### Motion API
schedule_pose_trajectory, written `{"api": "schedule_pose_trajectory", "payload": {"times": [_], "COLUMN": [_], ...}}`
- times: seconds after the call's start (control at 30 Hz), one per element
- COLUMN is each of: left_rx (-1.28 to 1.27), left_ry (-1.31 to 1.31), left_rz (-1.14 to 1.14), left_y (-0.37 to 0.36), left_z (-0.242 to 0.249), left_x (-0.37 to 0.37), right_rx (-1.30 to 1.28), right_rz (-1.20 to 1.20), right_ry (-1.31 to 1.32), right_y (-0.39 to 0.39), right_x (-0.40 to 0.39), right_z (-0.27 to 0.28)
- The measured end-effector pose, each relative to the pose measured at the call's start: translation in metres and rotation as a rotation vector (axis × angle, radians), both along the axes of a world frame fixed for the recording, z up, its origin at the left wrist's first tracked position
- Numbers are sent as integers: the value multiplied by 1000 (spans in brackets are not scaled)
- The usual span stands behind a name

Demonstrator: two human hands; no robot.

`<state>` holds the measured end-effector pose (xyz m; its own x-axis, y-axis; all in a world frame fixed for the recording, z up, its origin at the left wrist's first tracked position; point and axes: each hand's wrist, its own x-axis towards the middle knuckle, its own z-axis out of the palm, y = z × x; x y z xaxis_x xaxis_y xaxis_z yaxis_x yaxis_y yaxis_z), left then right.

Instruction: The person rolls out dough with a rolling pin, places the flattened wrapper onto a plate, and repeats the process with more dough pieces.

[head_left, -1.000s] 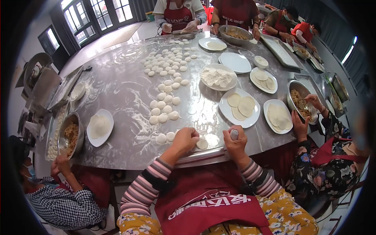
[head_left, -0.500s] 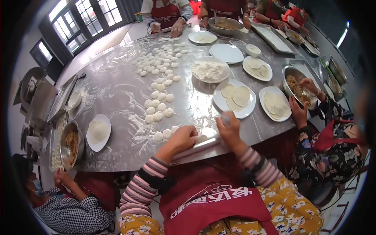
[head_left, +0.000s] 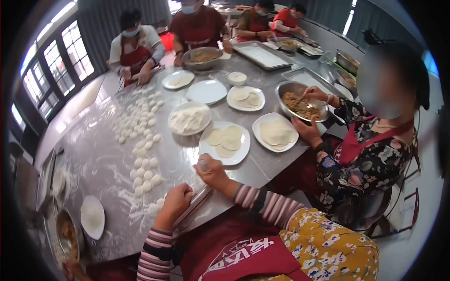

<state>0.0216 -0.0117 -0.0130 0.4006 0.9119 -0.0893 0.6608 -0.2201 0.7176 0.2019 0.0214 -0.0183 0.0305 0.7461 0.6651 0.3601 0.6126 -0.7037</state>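
Note:
My right hand [head_left: 213, 173] is closed in a fist around a rolling pin, whose rounded grey end [head_left: 202, 164] sticks out at the top. Just left of it, my left hand [head_left: 177, 201] is curled low over the table's near edge, fingers bent inward. What those fingers hold, if anything, is hidden. Small flattened dough pieces [head_left: 145, 175] lie in a floury band beyond my left hand, a few partly behind it. Past my right hand stands a white plate [head_left: 239, 157] with round dough wrappers [head_left: 231, 137].
A bowl of flour [head_left: 190, 119] and plates of wrappers [head_left: 277, 132] stand on the metal table [head_left: 117, 173]. At right, a co-worker's hand [head_left: 315, 93] is in a bowl of filling [head_left: 300, 107]. Other people stand along the far side. Another filling bowl [head_left: 69, 234] sits at left.
My view has turned right and up, so the table slides left and the right-hand co-worker comes fully into view. Both my hands stay close together at the near edge, still closed.

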Motion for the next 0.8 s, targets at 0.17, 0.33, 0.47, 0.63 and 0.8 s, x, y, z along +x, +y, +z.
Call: {"api": "schedule_pose_trajectory", "payload": {"times": [0.17,0.33,0.47,0.63,0.8], "left_rx": [-76,-160,-16,-124,-50], "left_ry": [-32,-22,58,-4,67], "left_rz": [-20,25,54,44,3], "left_y": [-11,-15,-2,-16,-14], "left_z": [9,11,15,14,26], "left_x": [-4,-7,9,-8,6], "right_rx": [55,-1,-137,4,141], "right_rz": [-22,-47,0,-22,-114], "right_ry": [-9,-34,3,14,-249], "right_y": [-34,-44,-4,-52,-15], "right_x": [20,22,0,27,15], "right_z": [-4,0,6,-1,-10]}}
